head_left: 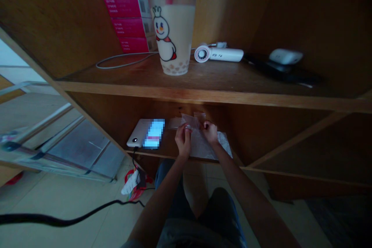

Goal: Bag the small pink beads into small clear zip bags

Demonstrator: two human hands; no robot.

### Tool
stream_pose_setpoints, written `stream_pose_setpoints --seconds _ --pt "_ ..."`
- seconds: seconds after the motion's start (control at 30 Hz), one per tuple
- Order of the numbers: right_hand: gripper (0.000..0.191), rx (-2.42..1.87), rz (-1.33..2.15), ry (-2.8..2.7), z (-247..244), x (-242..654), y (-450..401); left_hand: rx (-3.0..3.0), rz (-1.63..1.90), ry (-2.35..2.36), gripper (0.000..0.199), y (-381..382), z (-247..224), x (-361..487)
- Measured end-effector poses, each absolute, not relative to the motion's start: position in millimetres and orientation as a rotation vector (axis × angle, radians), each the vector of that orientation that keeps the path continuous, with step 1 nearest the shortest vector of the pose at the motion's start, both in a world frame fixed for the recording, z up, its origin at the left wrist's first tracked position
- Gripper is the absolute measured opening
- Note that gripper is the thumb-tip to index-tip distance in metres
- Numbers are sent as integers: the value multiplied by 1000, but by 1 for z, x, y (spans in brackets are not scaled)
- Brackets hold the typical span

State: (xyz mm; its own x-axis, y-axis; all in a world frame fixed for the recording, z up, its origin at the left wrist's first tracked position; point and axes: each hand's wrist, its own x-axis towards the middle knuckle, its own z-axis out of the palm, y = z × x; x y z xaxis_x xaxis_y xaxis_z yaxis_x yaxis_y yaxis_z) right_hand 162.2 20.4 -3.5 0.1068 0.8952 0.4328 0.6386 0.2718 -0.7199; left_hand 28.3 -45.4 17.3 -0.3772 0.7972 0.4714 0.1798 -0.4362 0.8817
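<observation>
A wooden shelf unit point(203, 95) fills most of the dim room, above a pale tiled floor point(95, 217); to its left stands a metal-framed rack point(87, 151). The unit's upper shelf point(226, 77) runs above the lower shelf point(171, 141).

Near the front edge of the upper shelf, left of its middle, a clear plastic cup point(177, 31) with a snowman print stands upright, holding a milky drink with pearls at the bottom. Behind it, towards the left back corner, three pink boxes point(128, 27) are stacked. Towards the right end, a white rounded case point(286, 56) sits on a dark flat object point(267, 66); between this and the cup lies a white handheld fan point(221, 54).

On the lower shelf, a wrinkled clear plastic sheet point(200, 147) reaches the front edge. The left hand point(183, 135) is above its left side, thumb and fingers closed in a pinch on a small shiny clear piece point(188, 126). The right hand point(210, 133) is curled just beside it, over the sheet; whether it grips anything cannot be told. Near the left end, a lit phone point(154, 133) lies against a white device point(137, 133). Small clear bags point(190, 120) lie just behind the hands, towards the back edge.
</observation>
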Motion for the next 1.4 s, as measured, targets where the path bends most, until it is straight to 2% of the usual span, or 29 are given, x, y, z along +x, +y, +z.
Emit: stream_pose_setpoints --seconds 0.6,1.17,1.4 --pt "19 -1411 425 -1566 1 163 18 1398 1858 1327 30 -45 18 28" --pt "29 -1385 539 -1437 9 162 13 1359 1896 1359 28 -42 13 30" --pt "23 -1430 511 -1423 8 165 13 1215 2030 1535 30 -32 3 24"
